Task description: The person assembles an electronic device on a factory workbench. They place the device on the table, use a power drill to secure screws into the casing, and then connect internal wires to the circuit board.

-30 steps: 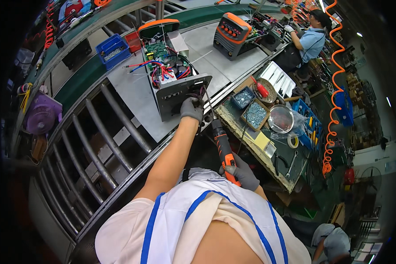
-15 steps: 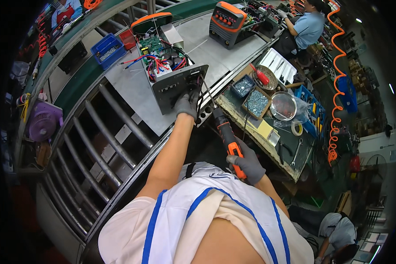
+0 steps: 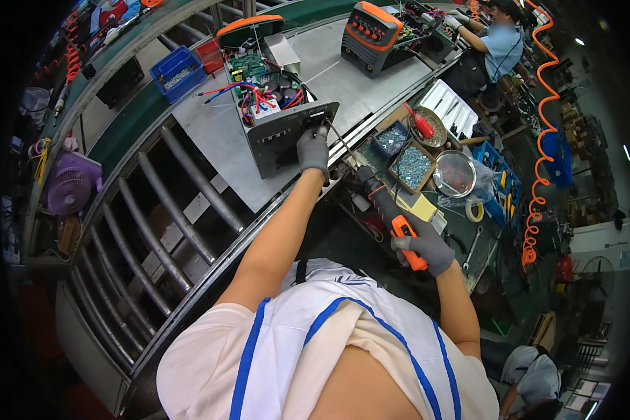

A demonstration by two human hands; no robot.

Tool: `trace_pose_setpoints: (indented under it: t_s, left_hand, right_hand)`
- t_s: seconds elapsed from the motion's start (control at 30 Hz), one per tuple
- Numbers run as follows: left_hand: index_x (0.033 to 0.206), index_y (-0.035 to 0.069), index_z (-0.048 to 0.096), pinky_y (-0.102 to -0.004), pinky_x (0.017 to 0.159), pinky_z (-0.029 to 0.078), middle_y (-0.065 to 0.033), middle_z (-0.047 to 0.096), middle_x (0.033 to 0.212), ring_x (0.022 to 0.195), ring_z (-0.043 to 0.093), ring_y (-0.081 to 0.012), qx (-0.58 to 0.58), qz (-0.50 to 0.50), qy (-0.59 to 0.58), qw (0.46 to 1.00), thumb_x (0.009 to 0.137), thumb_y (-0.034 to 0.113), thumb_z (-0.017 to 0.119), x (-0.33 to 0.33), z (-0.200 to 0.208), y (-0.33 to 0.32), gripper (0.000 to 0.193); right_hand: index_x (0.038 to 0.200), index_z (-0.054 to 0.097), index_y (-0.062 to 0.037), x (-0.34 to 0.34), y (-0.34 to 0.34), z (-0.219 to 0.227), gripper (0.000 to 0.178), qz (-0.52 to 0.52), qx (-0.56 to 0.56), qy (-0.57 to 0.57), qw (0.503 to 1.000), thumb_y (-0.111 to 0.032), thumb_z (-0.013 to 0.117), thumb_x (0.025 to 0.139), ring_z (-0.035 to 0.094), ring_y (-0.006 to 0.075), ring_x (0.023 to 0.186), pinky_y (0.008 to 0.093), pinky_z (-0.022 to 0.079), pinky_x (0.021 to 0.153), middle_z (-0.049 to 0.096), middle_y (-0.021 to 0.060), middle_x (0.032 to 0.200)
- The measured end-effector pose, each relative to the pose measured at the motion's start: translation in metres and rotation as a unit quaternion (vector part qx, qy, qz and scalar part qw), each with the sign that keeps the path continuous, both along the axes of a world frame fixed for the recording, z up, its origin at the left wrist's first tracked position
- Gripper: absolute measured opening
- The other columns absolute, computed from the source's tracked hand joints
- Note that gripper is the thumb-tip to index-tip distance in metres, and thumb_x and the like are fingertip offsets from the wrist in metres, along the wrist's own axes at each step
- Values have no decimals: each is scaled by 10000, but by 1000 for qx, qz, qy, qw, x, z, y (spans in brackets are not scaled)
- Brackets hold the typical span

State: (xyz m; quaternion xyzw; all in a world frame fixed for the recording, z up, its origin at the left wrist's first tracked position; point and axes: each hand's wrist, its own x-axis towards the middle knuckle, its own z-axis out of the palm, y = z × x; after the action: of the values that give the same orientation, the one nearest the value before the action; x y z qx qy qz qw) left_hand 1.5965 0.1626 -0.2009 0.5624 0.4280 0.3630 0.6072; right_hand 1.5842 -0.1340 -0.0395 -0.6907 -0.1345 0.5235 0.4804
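My right hand (image 3: 427,246), in a grey glove, is wrapped round the handle of an orange and black power screwdriver (image 3: 383,203). Its long thin bit slants up and left to the dark panel (image 3: 276,143) of an opened machine. My left hand (image 3: 313,148), also gloved in grey, is against that panel beside the bit's tip, its fingers drawn together; what they pinch is hidden. Behind the panel, the machine shows a green circuit board (image 3: 248,61), red and blue wires (image 3: 259,98) and an orange-edged cover (image 3: 250,28).
Metal rollers (image 3: 178,224) run at the left. A second orange and black machine (image 3: 371,40) stands farther along the line. On the right-hand bench are a box of screws (image 3: 411,166), a round metal dish (image 3: 454,173) and a wrench (image 3: 473,243). A co-worker (image 3: 502,49) sits beyond.
My right hand and the screwdriver have moved right, with the bit still reaching toward the panel. My left hand has shifted up and right along the panel, its fingers now near the bit's tip.
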Motion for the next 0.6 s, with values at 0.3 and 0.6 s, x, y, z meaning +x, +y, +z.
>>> trace_pose_setpoints:
  t_s: [0.3, 0.6]
  left_hand:
    - [848, 34, 673, -319, 614, 426, -74, 636, 698, 620, 509, -150, -36, 174, -89, 980, 882, 180, 561, 46, 9, -38, 187]
    - [856, 26, 637, -262, 483, 344, -6, 504, 586, 513, 411, -86, -41, 156, -111, 981, 918, 210, 525, 22, -6, -27, 224]
  right_hand:
    - [1197, 434, -34, 30, -8, -11, 564, 13, 46, 133, 990, -193, 658, 705, 546, 154, 550, 282, 466, 471, 561, 103, 781]
    - [1185, 417, -73, -18, 9, -13, 521, -39, 50, 132, 989, -175, 652, 731, 559, 161, 581, 274, 472, 500, 568, 101, 802]
